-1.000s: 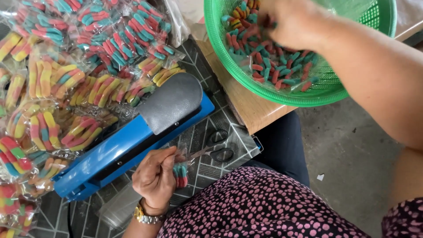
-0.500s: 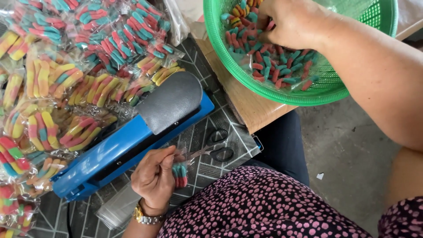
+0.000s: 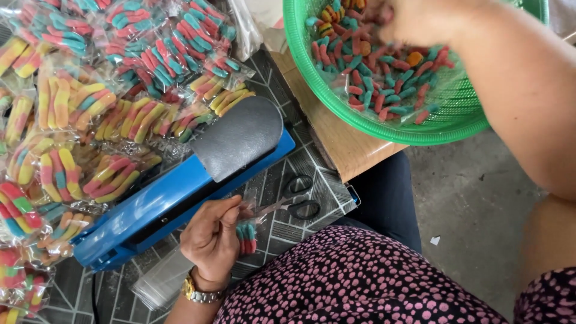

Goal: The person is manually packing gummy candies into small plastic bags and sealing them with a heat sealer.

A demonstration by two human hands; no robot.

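Clear plastic bag (image 3: pixel 247 231) of sugary red-teal gummy worms hanging by blue sealer (image 3: pixel 180 198), my left hand (image 3: pixel 211 240) pinching it. Right hand (image 3: pixel 414 21) digging in worm-filled green mesh basket (image 3: pixel 384 123), grip blurred, cannot tell.

Garment (image 3: pixel 360 282): dark fabric with a dense pattern of small pink spots, seen across the torso and at the right shoulder. Both arms bare below the sleeves. Left wrist: gold-toned metal wristwatch (image 3: pixel 201 292) with linked band. Dark trousers (image 3: pixel 387 192) at the knee.
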